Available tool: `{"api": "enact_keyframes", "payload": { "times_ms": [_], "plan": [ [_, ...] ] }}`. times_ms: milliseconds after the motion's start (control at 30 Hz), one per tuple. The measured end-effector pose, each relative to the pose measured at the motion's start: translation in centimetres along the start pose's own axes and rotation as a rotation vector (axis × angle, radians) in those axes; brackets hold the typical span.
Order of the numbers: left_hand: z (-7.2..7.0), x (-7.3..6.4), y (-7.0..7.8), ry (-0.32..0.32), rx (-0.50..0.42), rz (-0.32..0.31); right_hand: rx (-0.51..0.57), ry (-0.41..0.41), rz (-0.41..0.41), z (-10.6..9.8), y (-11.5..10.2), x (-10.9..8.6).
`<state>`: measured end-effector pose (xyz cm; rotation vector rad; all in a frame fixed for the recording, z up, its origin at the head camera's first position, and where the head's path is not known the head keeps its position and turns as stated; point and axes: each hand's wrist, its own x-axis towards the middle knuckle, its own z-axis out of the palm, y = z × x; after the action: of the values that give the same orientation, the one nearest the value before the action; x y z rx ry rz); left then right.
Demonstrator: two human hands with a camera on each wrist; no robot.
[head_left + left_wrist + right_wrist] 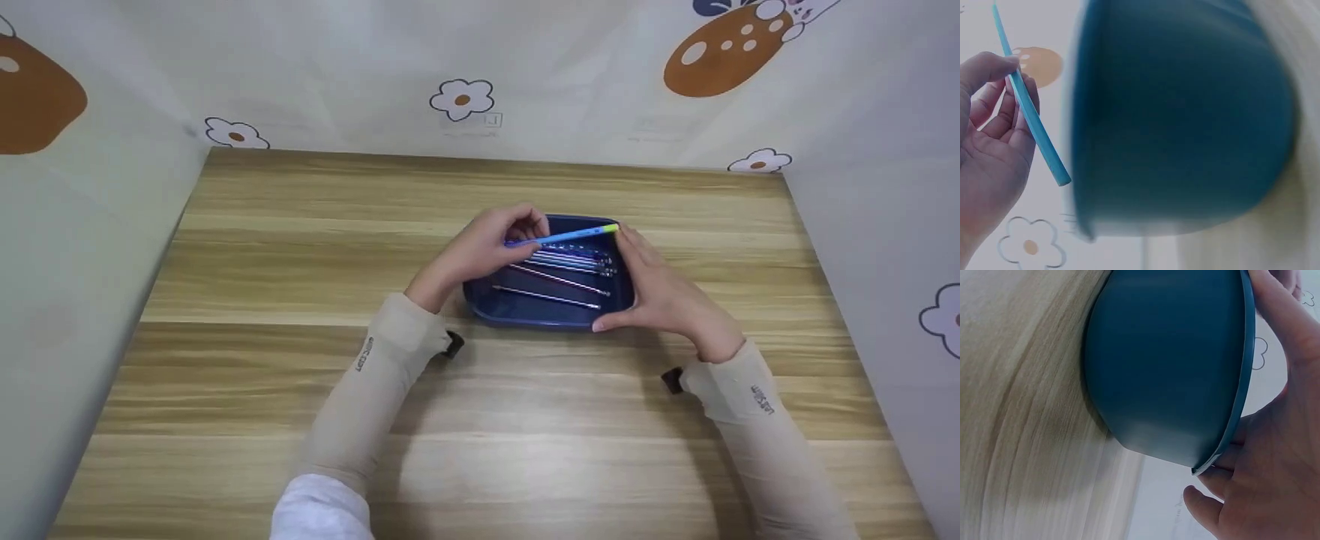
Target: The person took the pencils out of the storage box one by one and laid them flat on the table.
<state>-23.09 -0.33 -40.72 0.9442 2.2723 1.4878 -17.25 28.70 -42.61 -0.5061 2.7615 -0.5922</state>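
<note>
A dark blue tray [517, 313] sits at the middle of the wooden table and holds several thin pens [559, 280]. My left hand [487, 251] pinches a light blue pen [566, 237] with a yellow-green end and holds it above the tray. In the left wrist view the blue pen [1030, 115] lies across my fingers [994, 121], beside the tray's outer wall [1185, 124]. My right hand [660, 289] grips the tray's right rim, thumb at the front corner. The right wrist view shows the tray wall [1168, 365] with my right hand [1272, 439] curled round its rim.
The wooden table [300, 247] stretches wide on all sides of the tray. Pale curtain walls [465, 67] with flower and mushroom prints enclose it at the back, left and right. Both forearms wear beige sleeves [367, 397].
</note>
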Motion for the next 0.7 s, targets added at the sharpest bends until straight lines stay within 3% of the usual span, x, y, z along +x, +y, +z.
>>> {"api": "enact_keyframes", "payload": {
  "times_ms": [300,700],
  "plan": [
    [-2.7,-1.9,1.7,0.089,0.084,-0.044,-0.007,0.006,-0.001,0.0,0.0,-0.1],
    [-5.3,-4.8,1.2,0.200,0.164,-0.019,-0.007,-0.004,0.002,0.0,-0.1,0.0]
  ]
}}
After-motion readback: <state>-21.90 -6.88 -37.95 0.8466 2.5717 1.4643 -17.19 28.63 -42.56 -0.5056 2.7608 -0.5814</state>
